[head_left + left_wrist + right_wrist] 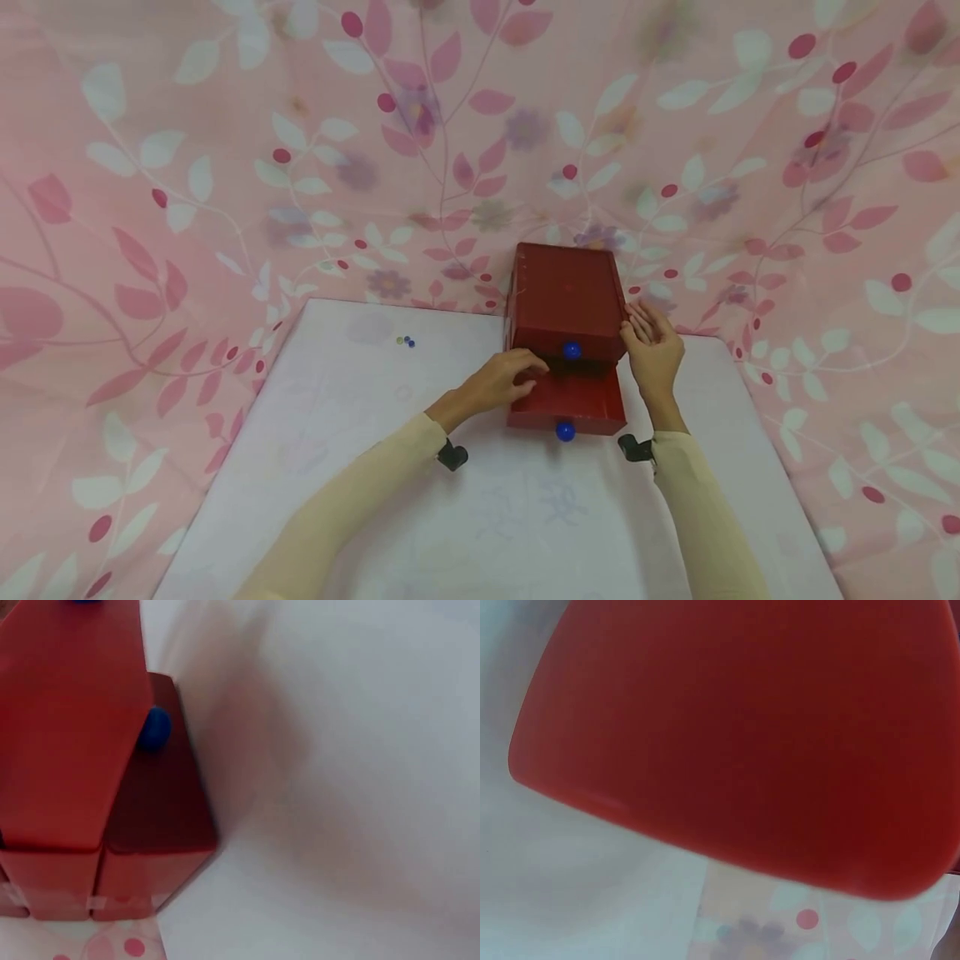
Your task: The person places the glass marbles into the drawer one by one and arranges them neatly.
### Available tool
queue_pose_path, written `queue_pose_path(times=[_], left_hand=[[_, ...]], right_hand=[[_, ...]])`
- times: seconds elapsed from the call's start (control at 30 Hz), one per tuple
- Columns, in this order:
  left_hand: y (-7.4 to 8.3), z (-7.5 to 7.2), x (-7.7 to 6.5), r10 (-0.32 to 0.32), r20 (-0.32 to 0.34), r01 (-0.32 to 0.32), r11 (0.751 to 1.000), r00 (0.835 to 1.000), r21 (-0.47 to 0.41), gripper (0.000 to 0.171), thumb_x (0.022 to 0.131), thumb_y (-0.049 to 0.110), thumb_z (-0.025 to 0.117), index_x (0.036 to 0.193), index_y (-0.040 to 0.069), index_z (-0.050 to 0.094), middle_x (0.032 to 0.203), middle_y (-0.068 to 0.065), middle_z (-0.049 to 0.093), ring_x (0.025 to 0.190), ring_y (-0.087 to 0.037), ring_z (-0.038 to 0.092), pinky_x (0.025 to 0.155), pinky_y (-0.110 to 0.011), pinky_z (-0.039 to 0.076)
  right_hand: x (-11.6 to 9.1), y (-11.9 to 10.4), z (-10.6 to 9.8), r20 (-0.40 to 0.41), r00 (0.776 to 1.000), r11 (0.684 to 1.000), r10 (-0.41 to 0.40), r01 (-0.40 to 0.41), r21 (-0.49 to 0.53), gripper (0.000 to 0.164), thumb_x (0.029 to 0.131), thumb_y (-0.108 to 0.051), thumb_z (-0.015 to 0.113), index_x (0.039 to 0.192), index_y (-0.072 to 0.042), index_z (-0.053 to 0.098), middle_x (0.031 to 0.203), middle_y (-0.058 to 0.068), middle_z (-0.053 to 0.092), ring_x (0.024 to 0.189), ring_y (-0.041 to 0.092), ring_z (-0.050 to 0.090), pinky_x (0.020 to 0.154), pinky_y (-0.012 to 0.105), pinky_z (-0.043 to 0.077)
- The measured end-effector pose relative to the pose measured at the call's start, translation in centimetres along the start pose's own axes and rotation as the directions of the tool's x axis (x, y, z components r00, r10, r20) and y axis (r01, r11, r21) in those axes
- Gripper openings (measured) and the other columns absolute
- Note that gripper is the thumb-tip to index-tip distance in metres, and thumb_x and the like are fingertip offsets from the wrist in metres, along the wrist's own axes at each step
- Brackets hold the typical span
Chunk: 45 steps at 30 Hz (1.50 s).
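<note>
A red chest of drawers (pixel 567 292) with blue round knobs stands at the back of the white table. One drawer (pixel 577 396) below the top one is pulled out, its blue knob (pixel 566 432) in front. My left hand (pixel 504 379) reaches over that drawer's left side, fingers loosely bent and nothing visible in them. With fingers extended, my right hand (pixel 654 342) rests at the chest's right side. In the left wrist view the pulled-out drawer (pixel 67 735) juts past a closed one with a blue knob (pixel 154 729). A red panel (pixel 735 742) fills most of the right wrist view.
Several small round beads (pixel 407 341), blue and yellowish, lie on the white table (pixel 360 375) left of the chest. A pink floral cloth (pixel 442 150) hangs close behind the chest and around the table.
</note>
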<state>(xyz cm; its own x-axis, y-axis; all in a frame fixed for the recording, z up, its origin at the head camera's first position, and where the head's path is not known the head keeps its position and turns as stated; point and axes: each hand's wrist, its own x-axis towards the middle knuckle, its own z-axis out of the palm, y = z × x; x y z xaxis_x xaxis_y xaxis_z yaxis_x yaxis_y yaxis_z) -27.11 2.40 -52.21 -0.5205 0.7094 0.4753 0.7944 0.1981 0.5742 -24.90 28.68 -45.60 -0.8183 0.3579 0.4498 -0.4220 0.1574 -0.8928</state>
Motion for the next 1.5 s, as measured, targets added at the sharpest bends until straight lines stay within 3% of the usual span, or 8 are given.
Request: queue_pose_path(times=[0.2, 0.3, 0.7, 0.97, 1.17, 1.33, 1.5], left_hand=[[-0.4, -1.1, -0.4, 0.076, -0.096, -0.078, 0.997, 0.992, -0.015, 0.029, 0.082, -0.007, 0.072, 0.109, -0.001, 0.065, 0.105, -0.007, 0.065, 0.092, -0.016, 0.064, 0.081, -0.021, 0.054], [-0.8, -1.6, -0.9, 0.078, -0.127, -0.083, 0.996, 0.989, -0.029, 0.028, 0.082, -0.007, 0.071, 0.109, -0.001, 0.065, 0.105, -0.007, 0.066, 0.091, -0.015, 0.064, 0.080, -0.022, 0.055], [-3.5, -3.5, -3.6, -0.053, -0.207, 0.035, 0.995, 0.977, -0.088, 0.031, 0.081, -0.010, 0.072, 0.109, 0.001, 0.066, 0.105, -0.010, 0.066, 0.099, -0.018, 0.066, 0.086, -0.024, 0.054], [-6.7, -4.0, -6.4, -0.220, -0.249, 0.193, 0.972, 0.943, -0.131, 0.032, 0.079, -0.013, 0.071, 0.108, -0.001, 0.065, 0.106, -0.009, 0.066, 0.098, -0.019, 0.066, 0.085, -0.028, 0.055], [-8.6, -5.0, -8.3, -0.344, -0.288, 0.317, 0.938, 0.894, -0.138, 0.035, 0.080, -0.012, 0.071, 0.113, -0.001, 0.063, 0.108, -0.011, 0.066, 0.100, -0.024, 0.064, 0.087, -0.032, 0.055], [-9.8, -6.2, -9.5, -0.446, -0.378, 0.408, 0.895, 0.811, -0.180, 0.032, 0.082, -0.010, 0.069, 0.114, -0.005, 0.062, 0.109, -0.014, 0.066, 0.103, -0.026, 0.064, 0.088, -0.031, 0.054], [-11.2, -7.5, -11.0, -0.476, -0.493, 0.461, 0.873, 0.729, -0.160, 0.034, 0.082, -0.011, 0.068, 0.115, -0.006, 0.062, 0.107, -0.018, 0.065, 0.102, -0.032, 0.064, 0.089, -0.038, 0.054]], right_hand=[[-0.1, 0.1, -0.1, 0.002, 1.000, 1.000, -0.005, 0.005, 0.013, 0.045, 0.082, 0.011, 0.067, 0.126, 0.009, 0.059, 0.120, 0.037, 0.057, 0.112, 0.041, 0.059, 0.092, 0.029, 0.050], [-0.1, 0.1, -0.1, 0.000, 1.000, 1.000, 0.002, -0.002, 0.018, 0.045, 0.082, 0.011, 0.066, 0.126, 0.009, 0.059, 0.120, 0.038, 0.057, 0.113, 0.041, 0.059, 0.093, 0.029, 0.050], [-0.2, 0.0, -0.2, -0.007, 1.000, 0.999, 0.018, -0.017, 0.036, 0.045, 0.082, 0.012, 0.066, 0.126, 0.008, 0.058, 0.122, 0.038, 0.056, 0.115, 0.041, 0.058, 0.094, 0.031, 0.049], [-0.3, -0.2, -0.2, -0.005, 1.000, 0.999, 0.018, -0.017, 0.034, 0.046, 0.081, 0.012, 0.066, 0.126, 0.010, 0.058, 0.121, 0.039, 0.055, 0.114, 0.040, 0.059, 0.094, 0.030, 0.049], [-0.2, -0.2, -0.2, -0.003, 1.000, 0.999, 0.017, -0.017, 0.040, 0.046, 0.082, 0.012, 0.067, 0.127, 0.009, 0.058, 0.122, 0.037, 0.056, 0.114, 0.040, 0.059, 0.093, 0.030, 0.049], [-0.2, -0.3, -0.1, 0.001, 1.000, 0.999, 0.010, -0.010, 0.033, 0.046, 0.082, 0.011, 0.067, 0.127, 0.009, 0.058, 0.121, 0.034, 0.058, 0.114, 0.040, 0.059, 0.094, 0.030, 0.049], [-0.1, -0.3, 0.0, 0.001, 1.000, 0.999, 0.010, -0.011, 0.030, 0.046, 0.082, 0.011, 0.066, 0.127, 0.009, 0.058, 0.121, 0.032, 0.060, 0.116, 0.041, 0.058, 0.096, 0.032, 0.048]])
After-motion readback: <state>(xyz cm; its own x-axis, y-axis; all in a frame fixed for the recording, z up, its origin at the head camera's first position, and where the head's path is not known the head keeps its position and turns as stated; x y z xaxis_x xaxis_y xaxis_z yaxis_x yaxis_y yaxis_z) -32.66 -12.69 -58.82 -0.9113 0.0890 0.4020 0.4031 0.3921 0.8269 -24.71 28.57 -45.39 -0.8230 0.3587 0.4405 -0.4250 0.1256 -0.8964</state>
